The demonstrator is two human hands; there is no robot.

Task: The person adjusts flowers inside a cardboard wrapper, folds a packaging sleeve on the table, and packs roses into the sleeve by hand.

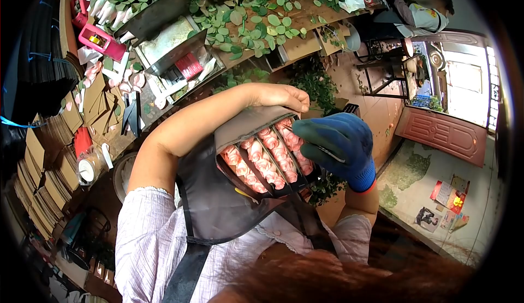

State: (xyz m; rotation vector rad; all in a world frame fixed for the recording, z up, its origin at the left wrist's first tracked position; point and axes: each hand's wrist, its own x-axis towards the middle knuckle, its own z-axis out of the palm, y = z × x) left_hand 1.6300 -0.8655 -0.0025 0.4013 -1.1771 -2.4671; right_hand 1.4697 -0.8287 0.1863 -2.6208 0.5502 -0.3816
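Against my dark apron (213, 210) rests a bundle of pink roses (267, 156), their heads in rows with dark strips between them. A brown cardboard wrap (240, 126) covers the bundle's far side. My bare left hand (281, 97) reaches around it, its fingers curled over the wrap's top edge near the far corner. My right hand (338, 142), in a blue and dark green glove, is at the bundle's right side with its fingers pressed together by the roses. What those fingertips hold, if anything, is hidden.
Leafy stems (256, 22) cover the workbench ahead, beside a metal stand (169, 36) and a pink tape dispenser (102, 42). Scissors (131, 115), a tape roll (86, 170) and cardboard pieces (98, 104) lie left. Cardboard stacks (33, 177) stand further left. Another person (423, 16) is at far right.
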